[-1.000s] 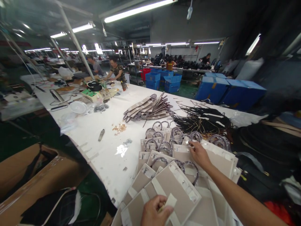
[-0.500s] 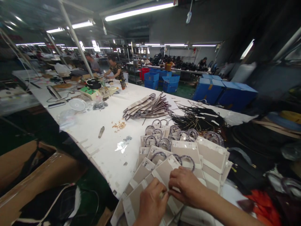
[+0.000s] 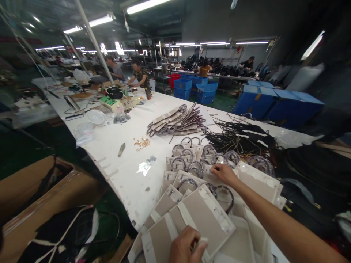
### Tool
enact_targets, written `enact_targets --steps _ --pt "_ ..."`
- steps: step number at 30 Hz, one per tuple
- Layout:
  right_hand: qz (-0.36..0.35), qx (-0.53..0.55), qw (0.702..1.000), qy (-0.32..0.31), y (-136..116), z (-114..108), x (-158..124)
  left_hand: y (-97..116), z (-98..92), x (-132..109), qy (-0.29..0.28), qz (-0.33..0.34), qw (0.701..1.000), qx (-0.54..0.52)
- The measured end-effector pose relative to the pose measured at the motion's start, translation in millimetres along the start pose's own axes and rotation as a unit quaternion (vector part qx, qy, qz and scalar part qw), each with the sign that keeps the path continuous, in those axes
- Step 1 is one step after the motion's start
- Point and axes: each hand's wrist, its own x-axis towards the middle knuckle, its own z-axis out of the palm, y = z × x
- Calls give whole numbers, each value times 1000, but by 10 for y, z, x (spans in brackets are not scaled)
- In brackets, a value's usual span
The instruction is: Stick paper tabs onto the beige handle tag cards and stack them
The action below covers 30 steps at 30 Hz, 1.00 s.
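Note:
My left hand [image 3: 186,245] is low in the view, its fingers curled at the near edge of a beige panel [image 3: 204,210]. That flat panel carries a pale strip and lies tilted on top of the heap. Further up, my right hand [image 3: 224,173] has its fingertips pinched together over another beige panel [image 3: 210,178]; whatever is between them is too small to make out. Around both hands spread several overlapping beige panels with dark looped handles in clear wrap [image 3: 195,168].
Beyond the heap lie a stack of strapped beige pieces [image 3: 175,122] and black cords [image 3: 238,137]. Small gold pieces [image 3: 142,143] and a grey-handled tool [image 3: 121,149] rest on the white table [image 3: 109,175]. A cardboard box [image 3: 63,179] stands left. Co-workers sit further back.
My hands, close together before, are now apart. The right hand has moved up and away over the heap. The left hand and its panel have shifted slightly nearer; the view has turned a little.

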Motion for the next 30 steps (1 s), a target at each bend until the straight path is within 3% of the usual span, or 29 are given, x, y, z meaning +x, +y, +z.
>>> enact_targets --steps 2,5,11,18,22,27,30 --pt "9 -21 1000 -1 107 79 173 -106 22 16 7 -98 994 -54" --pt "19 -57 998 2 161 216 282 -198 16 37 7 -167 982 -92" --pt "-2 -98 995 28 180 329 261 -199 24 27 -18 -207 971 -122" --pt "-13 -61 995 75 251 275 226 -138 29 2 -30 -221 948 -226" --pt "-26 -19 995 96 103 256 -29 -85 -56 -27 2 -224 944 -241" --pt "-147 39 988 -12 -212 316 -610 67 -247 -56 4 -212 958 -193" --pt "-142 37 989 -1 -366 266 -829 124 -339 -77 0 -179 971 -159"
